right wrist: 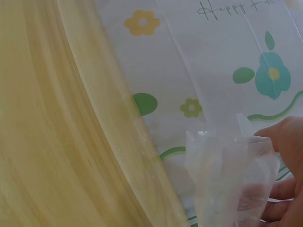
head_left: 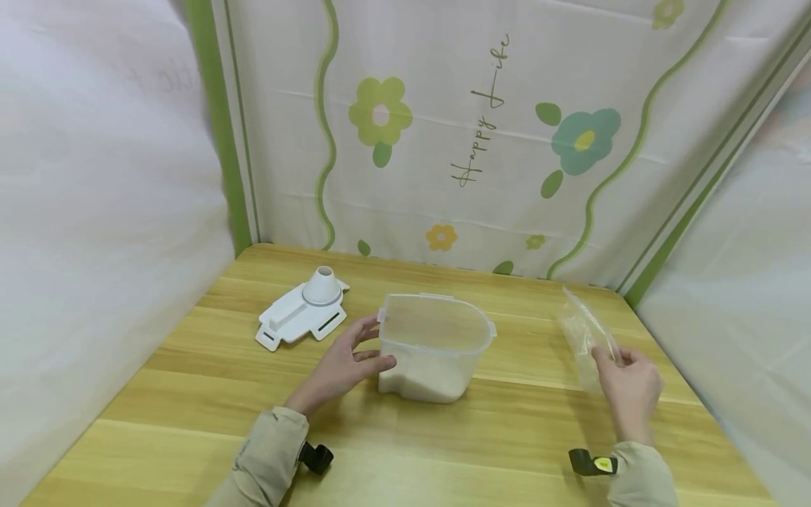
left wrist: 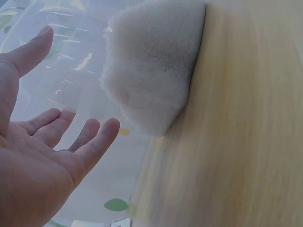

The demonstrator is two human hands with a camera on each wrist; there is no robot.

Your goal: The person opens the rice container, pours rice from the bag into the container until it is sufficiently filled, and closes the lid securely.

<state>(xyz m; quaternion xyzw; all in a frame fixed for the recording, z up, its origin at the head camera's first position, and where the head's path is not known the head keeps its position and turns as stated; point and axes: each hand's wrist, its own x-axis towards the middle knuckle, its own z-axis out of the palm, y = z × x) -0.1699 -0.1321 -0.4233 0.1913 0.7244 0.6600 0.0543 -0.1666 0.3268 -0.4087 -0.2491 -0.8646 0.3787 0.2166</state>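
Setting the bag [head_left: 579,334] aside seemed the step, then release: right hand [head_left: 632,384] pinched it at the tub's [head_left: 436,349] three o'clock, left hand [head_left: 342,365] relaxed at nine.

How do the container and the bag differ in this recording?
Shape: the container keeps firm walls and a clear rim, while the bag is thin, limp and creased.
Contents: the container holds white grains; I can make out none in the bag.
Support: the container sits on the table, while the bag is pinched in the right hand.
Shared: both are see-through plastic.
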